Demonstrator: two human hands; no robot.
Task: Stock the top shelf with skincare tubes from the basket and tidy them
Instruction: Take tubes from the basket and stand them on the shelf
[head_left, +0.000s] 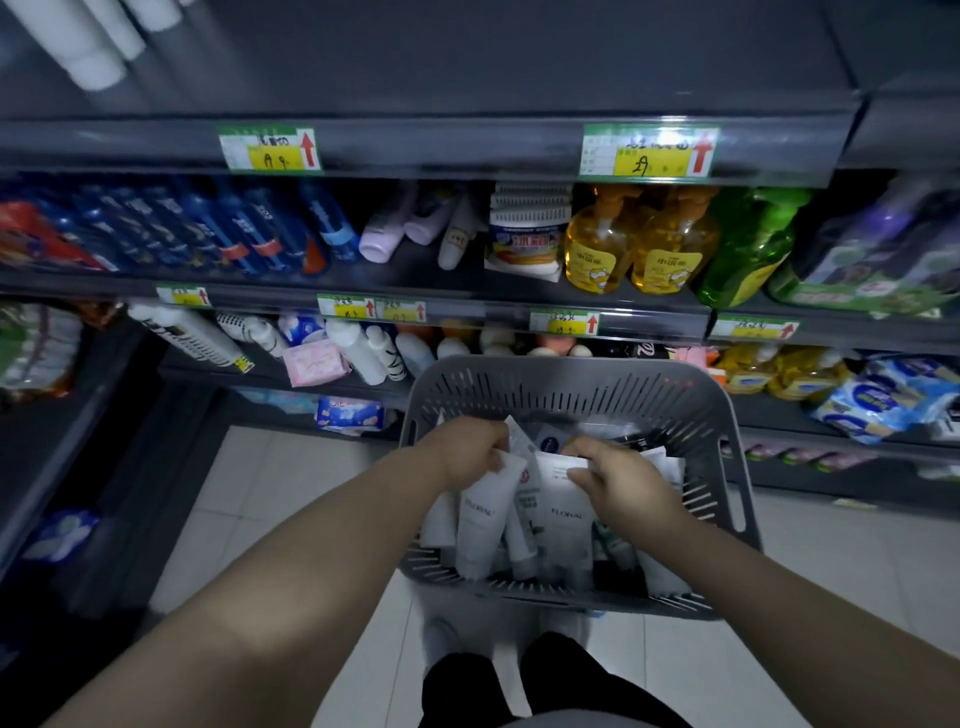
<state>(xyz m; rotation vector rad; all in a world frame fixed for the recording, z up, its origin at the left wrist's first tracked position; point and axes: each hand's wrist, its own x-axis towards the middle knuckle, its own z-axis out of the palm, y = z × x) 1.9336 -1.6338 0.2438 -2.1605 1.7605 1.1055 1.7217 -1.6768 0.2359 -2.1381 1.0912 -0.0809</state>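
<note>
A grey slotted basket (571, 384) stands on the floor in front of me, filled with several white skincare tubes. My left hand (470, 449) is inside it, fingers closed on the crimped end of a white tube (480, 525) marked FLORAL. My right hand (615, 480) pinches the top of a wider white FLORAL tube (563, 514) beside it. The dark top shelf (467, 62) runs across the upper view, mostly bare, with a few white tubes (91, 49) lying at its far left.
Price tags (270, 148) hang on the top shelf's front edge. Below are blue bottles (218, 228), yellow pump bottles (639, 244) and green bottles (748, 244). Lower shelves hold white bottles and packets. Pale floor tiles (249, 499) lie left of the basket.
</note>
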